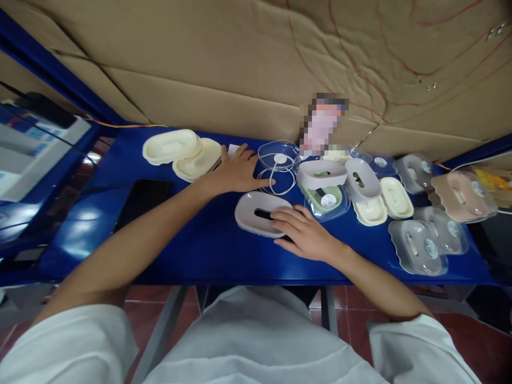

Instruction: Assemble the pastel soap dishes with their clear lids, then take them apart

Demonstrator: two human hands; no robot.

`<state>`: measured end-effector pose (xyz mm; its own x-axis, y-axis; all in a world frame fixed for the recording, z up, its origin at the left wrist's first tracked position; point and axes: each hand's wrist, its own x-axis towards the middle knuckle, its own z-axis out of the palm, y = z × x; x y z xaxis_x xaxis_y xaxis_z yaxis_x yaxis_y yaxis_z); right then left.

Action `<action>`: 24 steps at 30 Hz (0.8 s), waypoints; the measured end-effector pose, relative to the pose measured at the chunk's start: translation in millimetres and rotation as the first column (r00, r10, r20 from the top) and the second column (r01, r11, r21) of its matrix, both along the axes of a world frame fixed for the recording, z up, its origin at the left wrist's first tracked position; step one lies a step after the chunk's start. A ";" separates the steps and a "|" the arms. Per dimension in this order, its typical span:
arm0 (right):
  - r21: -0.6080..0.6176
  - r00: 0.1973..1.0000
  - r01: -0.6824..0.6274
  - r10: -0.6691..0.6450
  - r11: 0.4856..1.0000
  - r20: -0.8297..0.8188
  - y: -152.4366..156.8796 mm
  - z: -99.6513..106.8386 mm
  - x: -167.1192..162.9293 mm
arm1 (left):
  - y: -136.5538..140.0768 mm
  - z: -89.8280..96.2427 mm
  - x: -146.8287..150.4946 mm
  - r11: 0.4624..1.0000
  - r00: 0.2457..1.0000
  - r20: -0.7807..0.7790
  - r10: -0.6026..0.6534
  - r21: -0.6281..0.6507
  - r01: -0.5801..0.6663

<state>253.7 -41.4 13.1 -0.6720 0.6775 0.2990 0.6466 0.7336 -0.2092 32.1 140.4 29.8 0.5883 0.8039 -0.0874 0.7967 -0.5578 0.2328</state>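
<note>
- Right hand [306,233]: over the grey dish [247,213] on the table [216,261], hiding its right end and some slot; cannot tell whether it grips.
- Left hand [236,175]: spread wide, partly hiding a white card [232,150].
- Black slab [148,193]: partly behind the left forearm [162,229].
- Propped object [321,127]: pixelated, details unreadable.

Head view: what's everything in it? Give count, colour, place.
table: 1, blue, beneath items
slotted oval shells: 3, pale grey, centre and right
oval trays: at least 4, cream, left and right
covered tray: 1, green, right of centre
covered boxes: 4, three grey, one beige, right
transparent lids: at least 2, colourless, back
cord: 1, white, by left thumb
phone-like slab: 1, black, left
pixelated item: 1, pinkish, back
cardboard: count unclear, brown, behind
wires: several, red, on cardboard
clutter: uncounted, mixed, left edge
shirt: 1, white, bottom
left hand: 1, bare, near cord
right hand: 1, bare, on nearest shell
</note>
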 end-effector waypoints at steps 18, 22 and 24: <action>-0.007 1.000 -0.011 0.011 1.000 -0.014 -0.3 0.9 0.7 | -10.0 51.4 -0.6 0.959 0.956 0.208 0.206 0.149 -0.239; -0.002 1.000 -0.009 0.009 1.000 -0.012 0.1 0.4 1.8 | -7.0 69.0 -44.3 0.946 0.861 0.467 0.202 0.134 -0.295; 0.005 1.000 -0.010 0.010 1.000 -0.010 0.2 -0.4 1.9 | -11.8 69.4 -79.5 0.890 0.773 0.579 0.258 0.168 -0.423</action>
<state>255.5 -41.2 12.7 -0.6757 0.6692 0.3092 0.6369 0.7412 -0.2121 -47.4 128.6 99.3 0.1558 0.9005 0.4060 0.7421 -0.3780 0.5535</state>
